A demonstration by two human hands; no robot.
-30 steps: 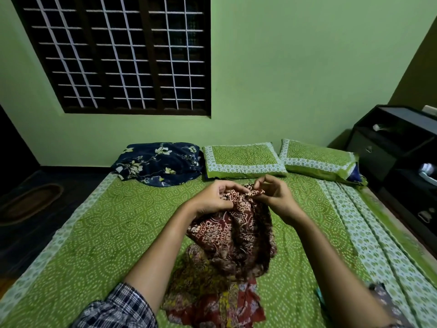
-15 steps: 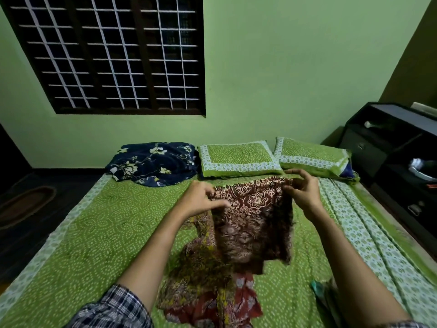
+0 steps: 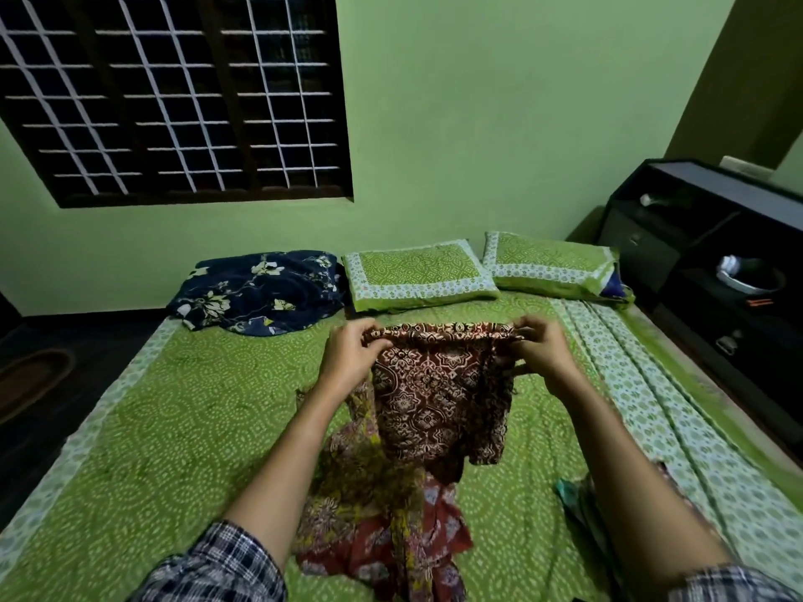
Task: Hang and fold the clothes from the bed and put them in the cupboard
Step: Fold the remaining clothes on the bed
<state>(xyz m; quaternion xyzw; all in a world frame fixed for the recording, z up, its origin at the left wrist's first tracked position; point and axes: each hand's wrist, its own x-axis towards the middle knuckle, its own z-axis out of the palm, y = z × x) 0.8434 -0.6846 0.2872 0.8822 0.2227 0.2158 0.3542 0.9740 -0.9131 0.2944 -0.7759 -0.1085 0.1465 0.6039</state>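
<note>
Person is holding a maroon printed garment (image 3: 434, 397) up over the green bedsheet (image 3: 174, 427), using both hands.

- Left hand (image 3: 347, 362) is pinching the garment's top edge at one corner, with the fingers (image 3: 363, 336) curled over the hem.
- Right hand (image 3: 543, 358) is doing the same at the other corner, its fingers (image 3: 528, 330) clenched on the cloth.
- The top edge is stretching roughly level between the two sets of fingers. The rest of the garment is hanging straight down below them.
- The lower end is overlapping a crumpled pile of printed clothes (image 3: 373, 514) lying on the sheet below the fingers, between the forearms. Cannot tell whether it is touching the pile.
- A teal cloth (image 3: 569, 493) is sitting below the right fingers, just beside the right forearm and partly hidden by it.
- Two green pillows (image 3: 417, 273) are lying beyond the fingers at the head of the bed.
- A navy floral blanket (image 3: 256, 291) is lying beyond and to the left of the left fingers, beside the pillows.
- A dark shelf unit (image 3: 717, 254) is standing well to the right of the right fingers.
- A barred window (image 3: 174, 93) is showing high above the left fingers.
- Plaid sleeves (image 3: 217, 567) are showing at the bottom of the view.
</note>
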